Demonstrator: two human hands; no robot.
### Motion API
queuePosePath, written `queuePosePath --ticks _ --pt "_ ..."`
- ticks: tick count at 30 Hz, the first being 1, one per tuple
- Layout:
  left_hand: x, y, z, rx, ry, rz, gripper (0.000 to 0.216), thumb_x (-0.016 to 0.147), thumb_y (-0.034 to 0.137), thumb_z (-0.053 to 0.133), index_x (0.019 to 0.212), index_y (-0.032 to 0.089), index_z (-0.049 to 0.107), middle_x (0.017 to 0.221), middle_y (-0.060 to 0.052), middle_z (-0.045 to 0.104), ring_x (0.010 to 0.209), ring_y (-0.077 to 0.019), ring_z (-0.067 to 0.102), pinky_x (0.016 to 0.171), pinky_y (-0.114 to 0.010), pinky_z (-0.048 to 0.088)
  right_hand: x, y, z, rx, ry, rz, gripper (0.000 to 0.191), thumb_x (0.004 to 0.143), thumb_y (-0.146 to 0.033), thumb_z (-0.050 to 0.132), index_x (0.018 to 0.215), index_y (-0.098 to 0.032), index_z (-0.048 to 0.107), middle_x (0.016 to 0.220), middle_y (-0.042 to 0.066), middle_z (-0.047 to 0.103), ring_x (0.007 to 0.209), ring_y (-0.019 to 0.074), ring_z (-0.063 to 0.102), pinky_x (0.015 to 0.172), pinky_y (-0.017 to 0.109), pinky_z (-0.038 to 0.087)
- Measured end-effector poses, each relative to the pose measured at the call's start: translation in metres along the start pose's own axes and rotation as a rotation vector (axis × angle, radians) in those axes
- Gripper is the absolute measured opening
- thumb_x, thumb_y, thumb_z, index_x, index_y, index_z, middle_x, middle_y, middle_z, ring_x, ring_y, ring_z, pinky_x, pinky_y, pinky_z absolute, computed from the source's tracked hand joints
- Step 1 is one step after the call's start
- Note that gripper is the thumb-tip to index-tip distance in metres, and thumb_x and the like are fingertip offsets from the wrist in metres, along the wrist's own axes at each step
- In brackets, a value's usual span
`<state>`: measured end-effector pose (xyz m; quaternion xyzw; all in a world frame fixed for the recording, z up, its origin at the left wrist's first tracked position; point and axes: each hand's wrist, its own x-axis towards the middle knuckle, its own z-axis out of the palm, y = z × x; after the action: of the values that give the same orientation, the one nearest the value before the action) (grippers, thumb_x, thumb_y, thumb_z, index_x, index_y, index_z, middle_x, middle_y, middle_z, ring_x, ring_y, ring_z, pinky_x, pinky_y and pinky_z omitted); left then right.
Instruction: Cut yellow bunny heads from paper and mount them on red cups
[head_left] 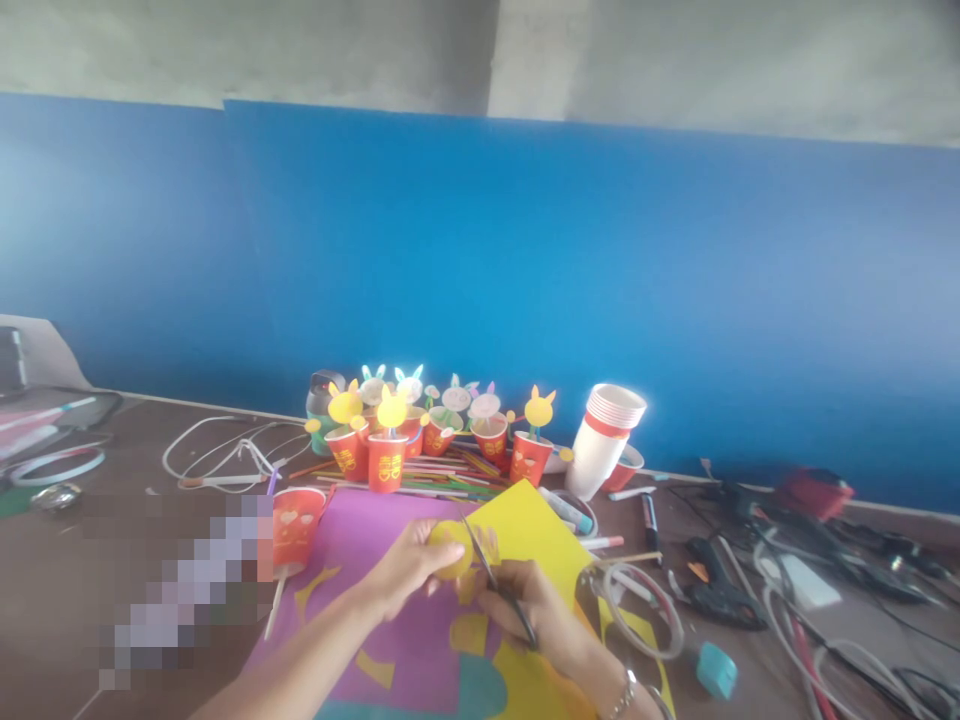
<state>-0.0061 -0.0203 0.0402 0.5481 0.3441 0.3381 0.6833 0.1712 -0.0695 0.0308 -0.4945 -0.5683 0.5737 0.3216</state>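
My left hand (409,570) pinches a small round yellow foam piece (452,550) above the purple foam sheet (360,540). My right hand (540,615) grips a pair of scissors (495,585), fingers through the handles, blades pointing up at the yellow piece's right edge. A larger yellow foam sheet (529,525) lies just behind the scissors. Yellow scraps rest on the purple sheet below my hands.
Several red paper cups with foam animal heads on sticks (386,455) stand at the back beside a stack of white cups (604,435). Coloured straws, markers, tape rings (645,605), a glue gun (716,585), white cables and a teal object (716,670) litter the brown table.
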Motion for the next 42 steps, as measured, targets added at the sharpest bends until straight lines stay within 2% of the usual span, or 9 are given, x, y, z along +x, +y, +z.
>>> queuePosePath --ticks 3,10,17,26,34,42 --pt "0.000 0.000 -0.002 0.004 -0.020 -0.004 0.022 0.071 0.033 0.063 0.074 0.012 0.069 0.055 0.000 0.058 0.045 -0.0078 0.050 0.036 -0.016 0.024 0.000 0.001 -0.001 0.024 0.007 0.011 0.026 0.071 -0.037 0.063 0.078 -0.012 0.065 0.050 -0.007 0.046 0.035 0.0020 0.027 0.035 0.019 0.019" --pt "0.001 0.001 -0.005 0.039 -0.053 -0.040 0.030 0.071 0.032 0.063 0.091 0.011 0.072 0.062 -0.002 0.065 0.045 -0.0073 0.053 0.035 -0.014 0.025 -0.001 -0.002 -0.005 0.054 -0.022 0.029 0.021 0.071 -0.034 0.064 0.071 -0.013 0.063 0.044 -0.009 0.040 0.033 0.0018 0.022 0.035 0.020 0.016" --pt "0.002 0.000 -0.009 0.052 -0.083 -0.050 0.027 0.071 0.031 0.063 0.086 0.011 0.072 0.066 -0.003 0.065 0.045 -0.0053 0.054 0.034 -0.012 0.025 0.002 0.004 -0.007 -0.009 -0.035 0.013 0.027 0.071 -0.039 0.064 0.074 -0.012 0.064 0.050 -0.005 0.047 0.035 0.0024 0.028 0.035 0.019 0.017" --pt "0.003 -0.002 -0.012 0.056 -0.079 -0.061 0.026 0.072 0.030 0.063 0.088 0.013 0.072 0.063 -0.001 0.065 0.043 -0.0051 0.054 0.033 -0.011 0.025 -0.001 0.000 -0.007 -0.042 -0.018 0.016 0.028 0.070 -0.040 0.065 0.061 -0.016 0.056 0.044 -0.007 0.041 0.034 0.0041 0.029 0.035 0.020 0.019" --pt "0.002 -0.001 -0.013 0.070 -0.105 -0.068 0.023 0.071 0.028 0.062 0.085 0.012 0.072 0.060 0.000 0.063 0.043 -0.0055 0.055 0.032 -0.012 0.024 -0.005 -0.006 -0.010 -0.087 -0.063 -0.004 0.026 0.072 -0.038 0.060 0.072 -0.012 0.064 0.042 -0.007 0.041 0.033 0.0043 0.029 0.034 0.019 0.021" --pt "0.002 -0.001 -0.015 0.077 -0.099 -0.089 0.024 0.068 0.030 0.063 0.081 0.011 0.070 0.060 0.000 0.063 0.042 -0.0060 0.055 0.032 -0.013 0.023 -0.003 -0.006 -0.012 -0.109 -0.073 0.019 0.018 0.069 -0.032 0.058 0.063 -0.015 0.058 0.039 -0.009 0.039 0.032 0.0045 0.030 0.033 0.018 0.022"
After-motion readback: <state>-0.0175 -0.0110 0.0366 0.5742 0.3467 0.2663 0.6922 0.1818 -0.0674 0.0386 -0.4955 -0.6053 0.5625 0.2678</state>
